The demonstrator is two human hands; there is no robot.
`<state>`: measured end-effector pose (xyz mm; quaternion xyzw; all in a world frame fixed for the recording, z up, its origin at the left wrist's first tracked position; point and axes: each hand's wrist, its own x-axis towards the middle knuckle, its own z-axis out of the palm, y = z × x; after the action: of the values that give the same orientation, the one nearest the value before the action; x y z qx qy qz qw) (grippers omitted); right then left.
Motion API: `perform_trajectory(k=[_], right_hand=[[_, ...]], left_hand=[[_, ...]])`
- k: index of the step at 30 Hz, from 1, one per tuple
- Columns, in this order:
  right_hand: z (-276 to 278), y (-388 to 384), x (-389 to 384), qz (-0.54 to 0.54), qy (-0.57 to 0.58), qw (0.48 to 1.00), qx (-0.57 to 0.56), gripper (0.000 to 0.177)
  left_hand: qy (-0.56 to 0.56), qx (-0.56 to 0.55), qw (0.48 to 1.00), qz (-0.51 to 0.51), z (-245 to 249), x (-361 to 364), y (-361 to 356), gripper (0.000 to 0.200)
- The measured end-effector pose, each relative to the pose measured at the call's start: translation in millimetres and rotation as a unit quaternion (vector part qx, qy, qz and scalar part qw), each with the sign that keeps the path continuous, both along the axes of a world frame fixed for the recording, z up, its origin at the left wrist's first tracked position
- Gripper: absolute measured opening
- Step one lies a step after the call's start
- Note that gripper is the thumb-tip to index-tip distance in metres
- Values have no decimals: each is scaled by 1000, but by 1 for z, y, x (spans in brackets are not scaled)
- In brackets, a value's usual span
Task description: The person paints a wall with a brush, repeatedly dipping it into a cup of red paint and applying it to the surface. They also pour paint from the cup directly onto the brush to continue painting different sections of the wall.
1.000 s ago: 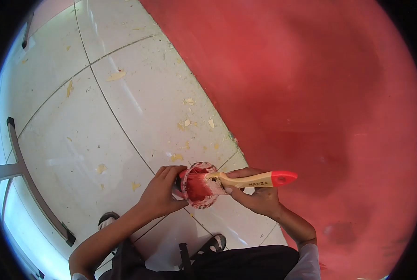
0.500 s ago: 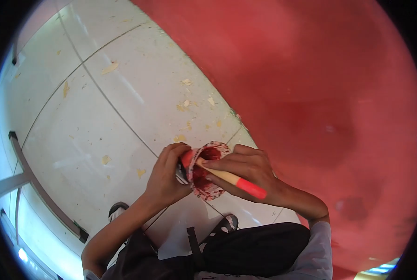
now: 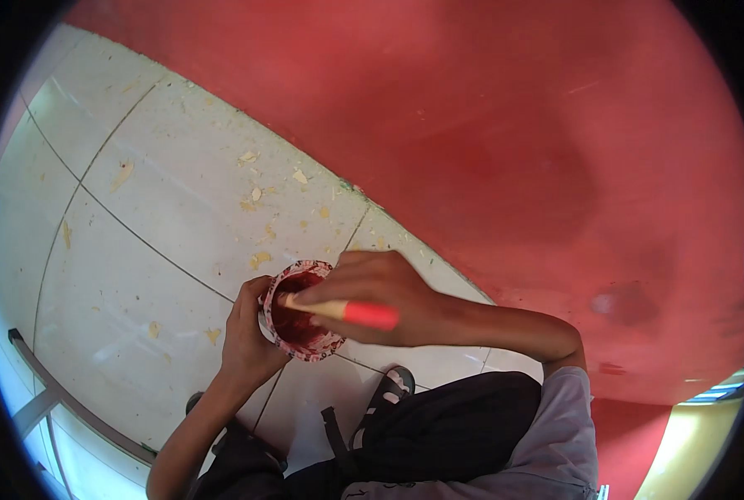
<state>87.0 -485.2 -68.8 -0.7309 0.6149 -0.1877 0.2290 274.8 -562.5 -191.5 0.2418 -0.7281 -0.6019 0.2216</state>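
Note:
A round container (image 3: 311, 356) with a paint-spattered rim and red paint inside is held low in the centre. My left hand (image 3: 251, 329) is wrapped round its left side. My right hand (image 3: 372, 292) reaches over the container's right side, closed on a brush whose handle (image 3: 351, 312) is pale with a red end. The brush's other end points down into the container, and its bristles are hidden inside.
A red-painted wall (image 3: 489, 150) fills the upper right. Pale floor tiles (image 3: 164, 225) carry scattered paint flakes. A metal frame leg (image 3: 64, 392) stands at the lower left. My sandalled foot (image 3: 395, 383) shows below the container.
Both hands and the container have shifted left in view. The container's mouth now faces up more, and the brush handle lies flatter. The view has turned, showing more of the red wall.

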Motion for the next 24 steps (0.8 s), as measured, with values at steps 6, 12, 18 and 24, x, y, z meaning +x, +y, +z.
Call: perform_trajectory(k=[6, 12, 18, 24], right_hand=[[51, 26, -31, -265, -325, 907, 49, 32], [55, 58, -65, -424, -507, 749, 49, 34], [39, 91, -80, -416, -576, 701, 63, 36], [16, 101, -97, -388, -657, 646, -11, 36]], left_hand=[[8, 28, 995, -98, 51, -23, -23, 73], [-42, -48, 980, -191, 94, -47, -28, 71], [3, -35, 983, -183, 75, -77, -12, 73], [43, -47, 985, -160, 55, -84, -1, 75]])
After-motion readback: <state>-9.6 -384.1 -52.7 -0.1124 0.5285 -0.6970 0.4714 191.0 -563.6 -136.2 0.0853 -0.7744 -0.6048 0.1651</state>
